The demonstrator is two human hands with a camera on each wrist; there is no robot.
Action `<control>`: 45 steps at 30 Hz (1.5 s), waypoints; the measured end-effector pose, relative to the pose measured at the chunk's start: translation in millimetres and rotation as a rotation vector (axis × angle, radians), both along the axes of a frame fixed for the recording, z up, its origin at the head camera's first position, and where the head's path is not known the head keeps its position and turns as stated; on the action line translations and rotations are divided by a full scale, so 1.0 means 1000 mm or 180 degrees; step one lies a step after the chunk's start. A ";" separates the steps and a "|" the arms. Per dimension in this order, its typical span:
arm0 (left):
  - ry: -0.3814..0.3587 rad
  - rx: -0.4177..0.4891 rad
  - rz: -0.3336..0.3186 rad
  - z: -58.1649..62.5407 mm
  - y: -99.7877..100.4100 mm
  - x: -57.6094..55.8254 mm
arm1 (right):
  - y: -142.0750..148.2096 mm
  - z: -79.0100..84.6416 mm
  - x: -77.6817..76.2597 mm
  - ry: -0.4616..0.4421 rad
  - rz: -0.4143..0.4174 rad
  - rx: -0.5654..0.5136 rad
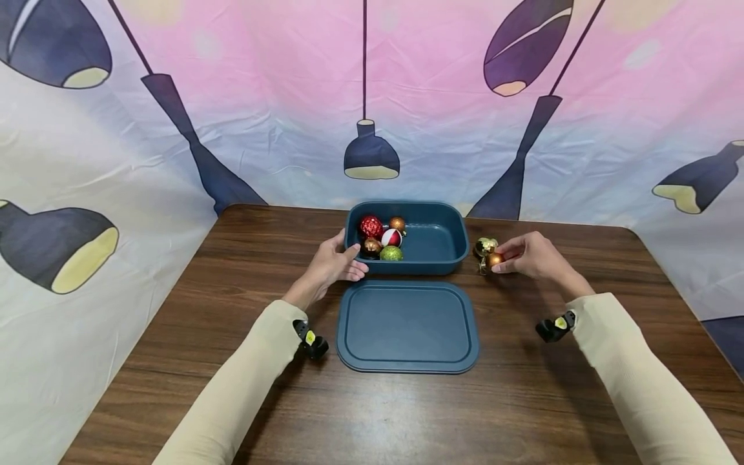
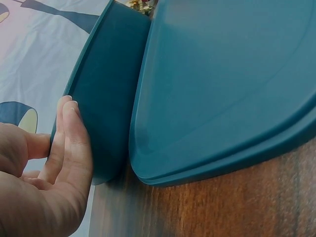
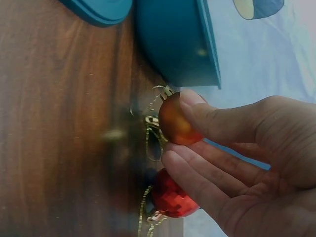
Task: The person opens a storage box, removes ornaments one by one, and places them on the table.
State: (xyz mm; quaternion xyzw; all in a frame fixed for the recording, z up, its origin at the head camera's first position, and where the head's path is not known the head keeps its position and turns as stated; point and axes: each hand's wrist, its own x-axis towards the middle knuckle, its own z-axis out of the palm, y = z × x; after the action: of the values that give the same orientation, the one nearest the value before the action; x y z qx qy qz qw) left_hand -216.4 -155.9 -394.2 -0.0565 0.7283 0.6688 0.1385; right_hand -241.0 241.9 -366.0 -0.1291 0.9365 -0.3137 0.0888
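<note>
My left hand (image 1: 331, 265) holds the near left corner of a dark blue-green box (image 1: 436, 266), thumb at the rim and fingers along the outer wall (image 2: 106, 98). Inside the box's left half lie several Christmas baubles, among them a red one (image 1: 371, 226), a red-and-white one (image 1: 392, 238) and a glittery green one (image 1: 391, 253). To the right of the box, my right hand (image 1: 536, 256) pinches an orange bauble (image 3: 180, 118) between thumb and fingers. A shiny gold bauble (image 1: 485, 246) sits beside it. Under those fingers, a faceted red bauble (image 3: 173, 195) shows in the right wrist view.
A flat blue-green lid (image 1: 407, 326) lies on the brown wooden table (image 1: 401, 413), just in front of the box. Behind the table's far edge hangs a cloth backdrop (image 1: 290, 129) printed with lamps. Gold string loops (image 3: 148, 143) trail from the baubles on the right.
</note>
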 end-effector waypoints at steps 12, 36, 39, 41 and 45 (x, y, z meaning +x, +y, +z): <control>-0.0038 0.0020 -0.0025 -0.001 0.001 0.000 | 0.000 -0.018 0.007 -0.0107 -0.0023 -0.0076; -0.0034 -0.0017 0.0012 0.000 0.000 0.000 | 0.002 0.019 0.001 -0.0073 0.0057 -0.0035; -0.0019 -0.0032 0.0014 0.001 0.000 0.001 | -0.004 0.031 -0.002 -0.0110 0.0052 -0.0074; -0.0010 -0.0042 0.0012 0.001 0.000 0.000 | -0.010 0.037 -0.004 -0.0140 0.0060 -0.0093; -0.0026 -0.0046 0.0006 0.001 0.000 0.001 | -0.025 0.044 -0.006 -0.0115 0.0114 -0.0165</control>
State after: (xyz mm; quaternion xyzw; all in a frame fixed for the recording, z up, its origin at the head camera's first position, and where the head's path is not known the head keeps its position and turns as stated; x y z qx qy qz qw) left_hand -215.9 -156.2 -393.1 -0.0610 0.7325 0.6633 0.1404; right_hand -246.6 216.7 -321.8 -0.1424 0.9239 -0.3384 0.1079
